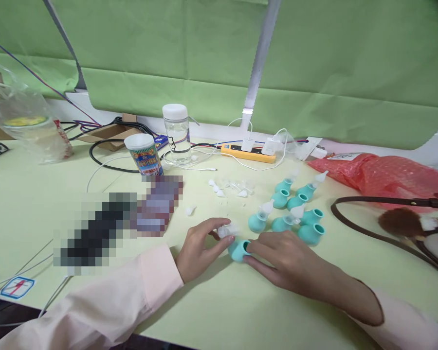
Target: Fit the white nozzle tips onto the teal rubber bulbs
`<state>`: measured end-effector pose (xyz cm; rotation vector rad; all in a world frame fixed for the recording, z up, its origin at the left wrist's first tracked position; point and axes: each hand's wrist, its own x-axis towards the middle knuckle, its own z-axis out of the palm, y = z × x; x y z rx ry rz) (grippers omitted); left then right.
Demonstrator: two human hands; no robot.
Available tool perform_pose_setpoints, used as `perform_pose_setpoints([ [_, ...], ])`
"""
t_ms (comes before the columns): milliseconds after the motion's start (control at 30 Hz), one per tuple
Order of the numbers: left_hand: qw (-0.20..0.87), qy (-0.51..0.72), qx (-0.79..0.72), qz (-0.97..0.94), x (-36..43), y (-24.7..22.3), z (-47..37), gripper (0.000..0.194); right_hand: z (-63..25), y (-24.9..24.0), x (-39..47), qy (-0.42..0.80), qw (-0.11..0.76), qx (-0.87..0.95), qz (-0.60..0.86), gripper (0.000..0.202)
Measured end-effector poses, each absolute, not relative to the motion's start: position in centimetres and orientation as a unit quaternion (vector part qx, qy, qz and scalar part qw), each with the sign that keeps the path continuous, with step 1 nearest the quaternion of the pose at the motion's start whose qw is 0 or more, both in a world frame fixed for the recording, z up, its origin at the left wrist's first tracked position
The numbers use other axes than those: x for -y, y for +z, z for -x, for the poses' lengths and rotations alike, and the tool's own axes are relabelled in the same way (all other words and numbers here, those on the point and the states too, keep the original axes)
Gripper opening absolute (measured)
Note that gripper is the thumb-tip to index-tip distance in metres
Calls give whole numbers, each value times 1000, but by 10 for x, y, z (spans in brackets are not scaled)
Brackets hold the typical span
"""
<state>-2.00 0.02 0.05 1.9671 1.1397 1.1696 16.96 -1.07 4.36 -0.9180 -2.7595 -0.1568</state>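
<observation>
Two hands: close together, low over the pale yellow-green tabletop (204,311), presumably so one steadies what the other handles.
Left grip: narrow — the left hand (199,248) pinches a translucent plastic piece (229,229), blurred and partly hidden, between thumb and finger.
Right grip: narrow, too; the right hand (286,257) holds a round teal bulb (236,251) by its mouth, probably to stop the rounded body rolling.
Held bulb: between the hands, tilted, mouth turned towards the right hand; whether it touches the tabletop I cannot tell.
Bulb cluster: eight other teal bulbs (257,222) stand or lie beyond the right hand, four bearing white or clear tips, four bare-mouthed — perhaps grouped there to leave working room.
Loose parts: small white cone-shaped tips (243,193) and clear plastic pieces (236,185) lie scattered ahead, seemingly for easy reach.
</observation>
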Motion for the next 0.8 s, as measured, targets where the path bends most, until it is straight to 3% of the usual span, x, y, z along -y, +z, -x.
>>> perform_pose_setpoints([
  [267, 309, 461, -327, -765, 3, 2, 22, 17, -161, 19, 3, 29, 230, 920, 316, 11],
  [400, 354, 409, -282, -793, 1, 4, 20, 19, -156, 17, 4, 185, 340, 856, 342, 14],
  [533, 363, 374, -281, -806, 0, 4, 20, 18, -153, 20, 6, 333, 364, 785, 375, 26],
  [667, 356, 357, -305, -808, 2, 4, 19, 22, -153, 17, 6, 323, 404, 773, 369, 19],
  [800, 346, 376, -348, -787, 3, 1, 18, 45, -155, 15, 4, 301, 468, 736, 385, 14],
])
